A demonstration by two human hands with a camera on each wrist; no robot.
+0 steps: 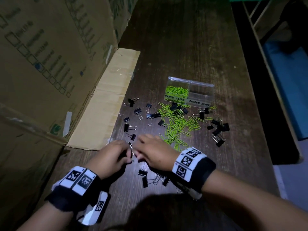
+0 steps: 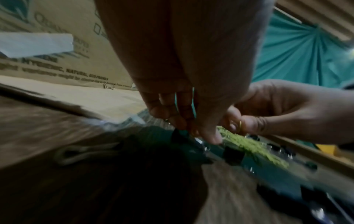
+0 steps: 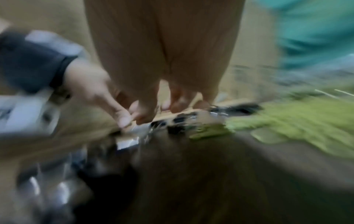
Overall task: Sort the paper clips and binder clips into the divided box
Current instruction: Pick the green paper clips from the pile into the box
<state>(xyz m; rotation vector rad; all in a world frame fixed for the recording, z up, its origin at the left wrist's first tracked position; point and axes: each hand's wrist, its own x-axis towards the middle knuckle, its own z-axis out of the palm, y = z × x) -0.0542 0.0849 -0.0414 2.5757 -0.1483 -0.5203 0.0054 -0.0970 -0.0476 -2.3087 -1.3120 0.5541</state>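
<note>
A clear divided box (image 1: pixel 210 90) stands mid-table; its left cell holds green paper clips (image 1: pixel 177 90), its right cell looks bare. A loose pile of green paper clips (image 1: pixel 180 125) lies in front of it, with black binder clips (image 1: pixel 138 111) scattered around. Both hands meet low over the near table. My left hand (image 1: pixel 127 155) pinches a black binder clip (image 1: pixel 130 145) by its wire handles (image 2: pixel 193 103). My right hand (image 1: pixel 139 155) is curled, thumb and forefinger pinching a thin yellow-green loop (image 2: pixel 240 125), apparently a paper clip. The right wrist view is blurred.
Large cardboard boxes (image 1: pixel 41 64) wall in the left side, one flap (image 1: pixel 106 100) lying on the wooden table (image 1: pixel 191 39). More binder clips (image 1: pixel 145 178) lie under my right wrist and others (image 1: pixel 218 130) at the right. The table's right edge drops off.
</note>
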